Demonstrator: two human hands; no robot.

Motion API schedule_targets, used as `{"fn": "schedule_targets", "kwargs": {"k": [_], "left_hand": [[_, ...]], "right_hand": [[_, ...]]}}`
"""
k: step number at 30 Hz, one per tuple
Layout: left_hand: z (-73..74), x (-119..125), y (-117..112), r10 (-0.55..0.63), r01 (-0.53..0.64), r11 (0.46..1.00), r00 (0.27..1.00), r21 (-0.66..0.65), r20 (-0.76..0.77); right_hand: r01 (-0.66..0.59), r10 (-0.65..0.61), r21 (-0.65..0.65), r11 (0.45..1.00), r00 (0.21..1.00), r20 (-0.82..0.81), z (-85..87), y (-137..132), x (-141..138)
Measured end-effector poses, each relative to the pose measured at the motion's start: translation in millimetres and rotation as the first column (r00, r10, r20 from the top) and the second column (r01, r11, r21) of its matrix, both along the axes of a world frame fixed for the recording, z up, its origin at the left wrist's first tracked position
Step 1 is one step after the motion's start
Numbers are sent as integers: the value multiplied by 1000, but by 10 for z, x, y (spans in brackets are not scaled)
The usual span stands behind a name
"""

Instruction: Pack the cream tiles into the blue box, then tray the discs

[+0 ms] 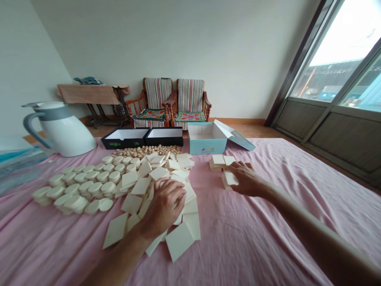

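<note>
My left hand (165, 202) is over a loose heap of thin, pale square tiles (180, 240). Its fingers are curled in, and a pale tile shows between thumb and fingers. To the right, my right hand (247, 178) grips a short stack of the same square tiles (229, 178), thumb on the near side and fingers on the far side. Just beyond it are two neat stacks of square tiles (218, 159), side by side. Left of the heap, round pale discs (86, 186) stand in several stacked rows.
Small wooden beads (139, 151) lie behind the heap. Two black boxes (126, 142) and a light blue box (207, 146) with its leaning lid (238, 137) line the far edge. A white jug (67, 129) stands at left. A pink cloth (253, 238) covers the surface.
</note>
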State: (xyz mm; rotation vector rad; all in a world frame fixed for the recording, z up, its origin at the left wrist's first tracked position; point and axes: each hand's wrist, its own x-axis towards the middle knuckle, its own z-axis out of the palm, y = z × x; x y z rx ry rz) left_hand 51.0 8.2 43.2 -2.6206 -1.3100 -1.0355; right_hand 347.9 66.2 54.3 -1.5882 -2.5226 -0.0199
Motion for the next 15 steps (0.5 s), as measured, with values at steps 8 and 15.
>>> {"fn": "schedule_targets", "kwargs": {"k": [8,15], "left_hand": [[9,4,-11,0,0,1000,1000,-19,8],[-21,-17,-21,-7,7,999,1000,-39,-1]], "right_hand": [[-54,78,97,994,960,-269,80,388,-458],[-127,127,4,992,985,-113,-43,1012,-1420]]}}
